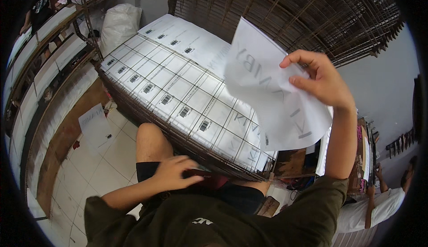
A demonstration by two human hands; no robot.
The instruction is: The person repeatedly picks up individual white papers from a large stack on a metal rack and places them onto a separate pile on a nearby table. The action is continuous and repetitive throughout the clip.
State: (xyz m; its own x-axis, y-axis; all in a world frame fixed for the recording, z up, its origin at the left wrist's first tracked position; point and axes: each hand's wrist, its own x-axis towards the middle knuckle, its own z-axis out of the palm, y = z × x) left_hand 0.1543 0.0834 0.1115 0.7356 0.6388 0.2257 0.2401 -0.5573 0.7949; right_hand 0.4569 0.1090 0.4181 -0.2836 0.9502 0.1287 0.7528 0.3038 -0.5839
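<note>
My right hand (318,75) is raised at the right, thumb and fingers pinching the upper edge of a thin white sheet (272,86). Large grey letters and a small barcode show on the sheet, which hangs curved and partly see-through. Beneath its lower left part lies a wire drying rack (176,80) bearing rows of white printed sheets (151,68) with barcodes. Over my lap is my left hand (174,173), its fingers smeared by motion. A dark, reddish flat edge (214,175) lies at its fingertips; whether the hand grips it, I cannot tell.
More wire racks (285,10) stand tilted up behind. A stuffed white sack (120,24) sits at the far left, near shelves (49,46) of white stacks. One printed sheet (96,124) lies on the tiled floor. At the lower right is another person (379,207) in white.
</note>
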